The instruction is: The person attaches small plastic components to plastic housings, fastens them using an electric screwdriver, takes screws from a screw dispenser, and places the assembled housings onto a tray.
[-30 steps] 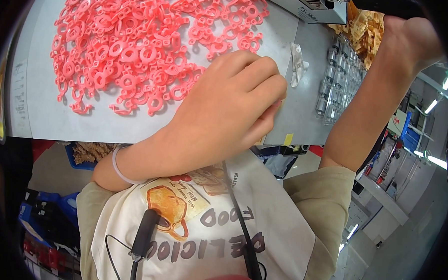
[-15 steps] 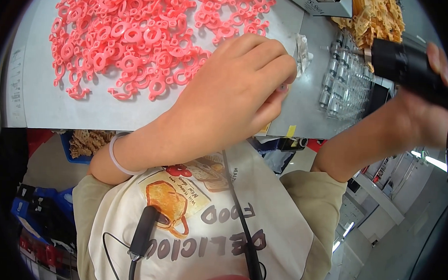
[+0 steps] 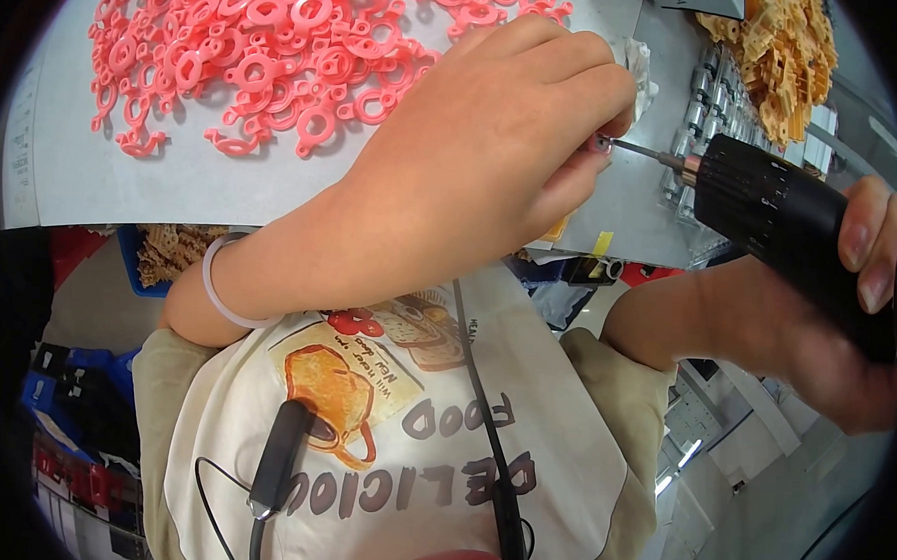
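Note:
My left hand (image 3: 520,133) is closed in a pinch over the near part of the grey table (image 3: 322,196). Between its thumb and fingers is a small piece (image 3: 601,144) with a shiny metal spot, mostly hidden by the fingers. My right hand (image 3: 827,332) grips a black electric screwdriver (image 3: 772,209). The thin bit (image 3: 644,150) points left and its tip meets the small piece at my left fingertips. Just beyond my left hand lies a large heap of pink plastic ring parts (image 3: 258,61), each with small eyelets.
Orange-yellow plastic parts (image 3: 784,54) are piled at the far right. Clear cylinders with metal ends (image 3: 715,101) lie in rows behind the screwdriver. A crumpled white tissue (image 3: 637,78) and a yellow tape strip (image 3: 602,243) are near my left hand. A blue bin (image 3: 134,261) stands below the table edge.
My right hand has brought the screwdriver down and left, and its bit now touches the piece in my left hand. The view has shifted slightly; my left hand keeps its pinch.

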{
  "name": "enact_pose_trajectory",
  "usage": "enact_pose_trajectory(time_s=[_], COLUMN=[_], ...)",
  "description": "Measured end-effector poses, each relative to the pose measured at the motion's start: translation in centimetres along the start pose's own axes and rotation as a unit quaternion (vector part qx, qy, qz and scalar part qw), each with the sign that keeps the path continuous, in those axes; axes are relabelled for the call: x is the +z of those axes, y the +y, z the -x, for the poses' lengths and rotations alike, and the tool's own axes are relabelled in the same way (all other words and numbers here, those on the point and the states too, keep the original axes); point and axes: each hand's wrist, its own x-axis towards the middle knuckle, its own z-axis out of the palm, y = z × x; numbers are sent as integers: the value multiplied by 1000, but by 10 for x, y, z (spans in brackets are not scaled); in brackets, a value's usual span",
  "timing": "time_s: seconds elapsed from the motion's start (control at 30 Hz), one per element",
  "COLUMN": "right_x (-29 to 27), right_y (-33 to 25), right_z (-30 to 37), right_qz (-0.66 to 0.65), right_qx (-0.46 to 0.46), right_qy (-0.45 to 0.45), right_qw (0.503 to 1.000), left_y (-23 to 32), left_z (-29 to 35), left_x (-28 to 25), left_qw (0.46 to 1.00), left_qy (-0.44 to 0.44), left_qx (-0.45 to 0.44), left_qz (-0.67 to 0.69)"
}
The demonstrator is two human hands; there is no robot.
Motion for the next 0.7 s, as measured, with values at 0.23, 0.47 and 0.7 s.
enact_pose_trajectory(time_s=[0.23, 0.47, 0.7], right_x=[44, -11, 69], right_y=[21, -6, 37], right_z=[3, 11, 10], right_qz=[6, 10, 20], right_qx=[-5, -7, -11], right_qy=[26, 47, 69], right_qw=[1000, 999, 997], left_y=[-2, -7, -8], left_z=[-1, 0, 0], left_x=[3, 5, 7], left_qw=[1000, 999, 998], left_qy=[13, 34, 43], left_qx=[12, 25, 27], left_qz=[7, 16, 23])
